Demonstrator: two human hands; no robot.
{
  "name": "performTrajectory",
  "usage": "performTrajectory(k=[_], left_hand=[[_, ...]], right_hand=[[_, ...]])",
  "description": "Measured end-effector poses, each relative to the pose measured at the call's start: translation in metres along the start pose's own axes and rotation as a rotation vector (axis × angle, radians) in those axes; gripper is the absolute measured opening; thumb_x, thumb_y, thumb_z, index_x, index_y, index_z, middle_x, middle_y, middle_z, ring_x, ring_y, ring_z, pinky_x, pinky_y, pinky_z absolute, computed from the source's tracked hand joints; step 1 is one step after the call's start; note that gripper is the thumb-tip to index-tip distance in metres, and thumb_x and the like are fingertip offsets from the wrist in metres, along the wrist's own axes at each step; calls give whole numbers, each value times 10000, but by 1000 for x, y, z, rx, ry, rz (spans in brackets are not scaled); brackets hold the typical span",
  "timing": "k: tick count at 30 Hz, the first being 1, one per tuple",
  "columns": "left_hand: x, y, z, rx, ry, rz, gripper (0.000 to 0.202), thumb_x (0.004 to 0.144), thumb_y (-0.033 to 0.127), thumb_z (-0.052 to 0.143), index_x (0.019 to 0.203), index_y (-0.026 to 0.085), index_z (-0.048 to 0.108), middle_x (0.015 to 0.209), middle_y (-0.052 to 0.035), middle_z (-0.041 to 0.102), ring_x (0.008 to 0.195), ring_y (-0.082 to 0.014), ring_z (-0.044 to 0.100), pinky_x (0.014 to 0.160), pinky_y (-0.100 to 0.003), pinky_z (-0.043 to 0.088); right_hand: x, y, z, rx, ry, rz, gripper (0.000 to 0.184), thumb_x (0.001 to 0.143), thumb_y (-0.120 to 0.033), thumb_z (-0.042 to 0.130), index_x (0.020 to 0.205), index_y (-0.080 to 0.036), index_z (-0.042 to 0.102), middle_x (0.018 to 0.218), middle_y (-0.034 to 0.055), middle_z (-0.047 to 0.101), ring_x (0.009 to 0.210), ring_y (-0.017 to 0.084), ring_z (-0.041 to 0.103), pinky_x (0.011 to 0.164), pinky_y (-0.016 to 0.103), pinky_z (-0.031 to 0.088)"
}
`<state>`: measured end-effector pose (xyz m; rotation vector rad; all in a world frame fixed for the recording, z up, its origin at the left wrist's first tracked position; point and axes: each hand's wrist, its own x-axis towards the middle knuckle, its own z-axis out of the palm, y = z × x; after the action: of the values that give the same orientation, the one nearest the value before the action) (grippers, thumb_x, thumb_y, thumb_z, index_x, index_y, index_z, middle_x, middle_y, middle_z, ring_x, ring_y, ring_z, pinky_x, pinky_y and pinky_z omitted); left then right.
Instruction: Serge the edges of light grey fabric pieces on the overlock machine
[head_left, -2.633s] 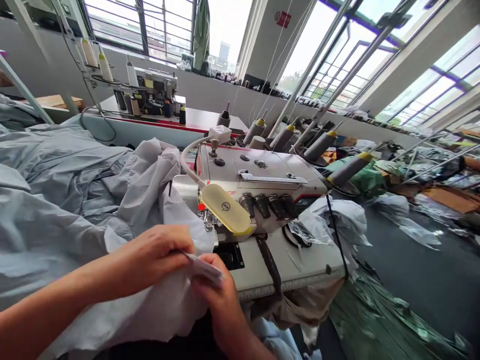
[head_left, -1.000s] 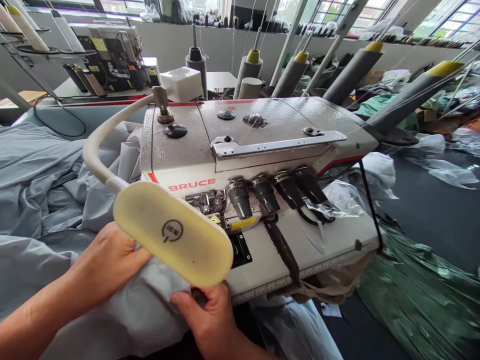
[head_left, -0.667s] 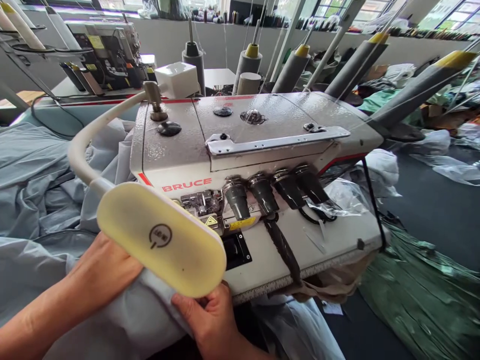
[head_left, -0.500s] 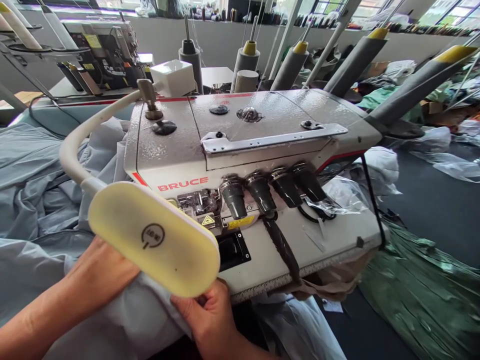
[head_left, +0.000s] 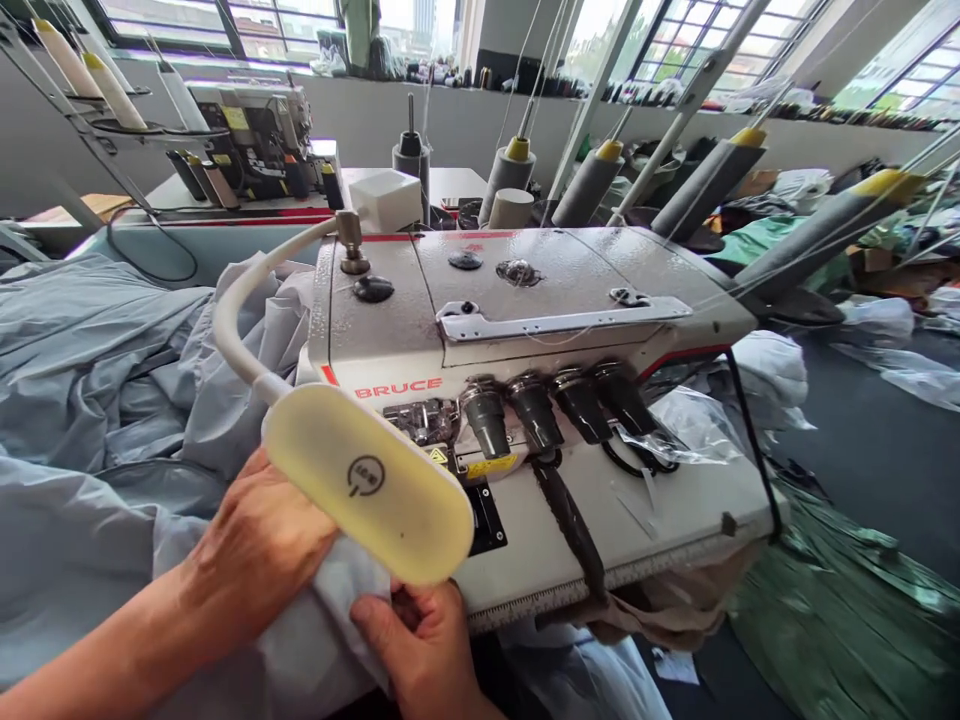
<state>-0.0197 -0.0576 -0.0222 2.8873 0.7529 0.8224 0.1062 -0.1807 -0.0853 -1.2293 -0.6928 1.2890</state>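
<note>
Grey fabric (head_left: 255, 655) lies bunched at the front left of an overlock sewing machine (head_left: 382, 345). My left hand (head_left: 259, 535) rests on this fabric, its fingers hidden behind the machine's yellowish oval lamp (head_left: 367, 485). Just below the lamp's right end, my right hand (head_left: 420, 640) is closed, thumb and fingers pinching the fabric's edge. The lamp covers the needle area and part of the stitching plate, so I cannot see whether the cloth reaches the needle.
Four tension knobs (head_left: 529, 410) line the machine's front. Grey thread cones (head_left: 697, 185) stand behind it, with threads running upward. A ruler strip (head_left: 540, 602) follows the table's front edge. Green fabric (head_left: 847, 610) lies to the right, and another sewing machine (head_left: 251, 135) stands behind left.
My view has tilted up and left, so the machine sits lower and further right. More of my left hand shows beside the lamp. My right hand still pinches the fabric.
</note>
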Motion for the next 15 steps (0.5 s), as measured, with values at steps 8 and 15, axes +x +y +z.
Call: performTrajectory(k=[8,15], left_hand=[[8,30,-2,-111,67,91,296,919,118,328,795,186,587,715,-29,585,676,-144,544,649,-261,444],[11,21,3,-147,90,111,295,925,117,342,767,182,582,720,-22,587,678,-132,539,662,-238,435]], right_hand=[[-5,4,-10,-5,62,-21,301,694,-298,679,565,-187,430,494,-73,320,472,76,280,447,212,210],[0,8,-14,18,46,-63,234,722,-307,670,621,-181,501,522,-68,358,487,81,293,462,201,257]])
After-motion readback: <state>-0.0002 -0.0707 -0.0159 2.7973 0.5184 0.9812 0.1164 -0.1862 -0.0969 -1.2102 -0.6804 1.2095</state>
